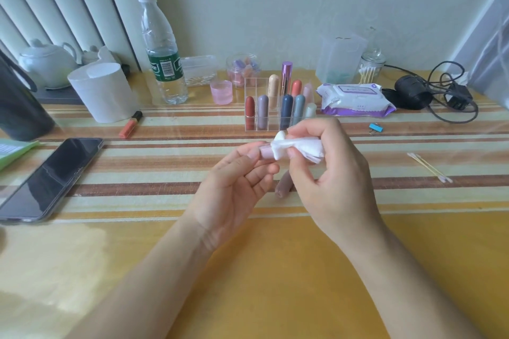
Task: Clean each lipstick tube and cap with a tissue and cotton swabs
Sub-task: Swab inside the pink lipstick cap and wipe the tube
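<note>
My left hand (pixel 237 181) pinches a pale pink lipstick tube (pixel 265 152) between thumb and fingers, above the table's middle. My right hand (pixel 327 165) grips a white tissue (pixel 296 147) that is wrapped around the tube's far end. A mauve cap (pixel 283 187) lies on the table just below both hands, partly hidden by them. Behind the hands stands a clear acrylic organizer (pixel 275 107) with several lipsticks upright in it. Two cotton swabs (pixel 429 168) lie on the table to the right.
A phone (pixel 52 176) lies at the left, an orange lip gloss (pixel 130 124) beside a tissue roll (pixel 102 91). At the back stand a water bottle (pixel 161 49), a pink cup (pixel 221 92), a wet-wipe pack (pixel 355 99), a swab jar (pixel 371 69) and black cables (pixel 440 93). A blue binder clip (pixel 375 128) lies right.
</note>
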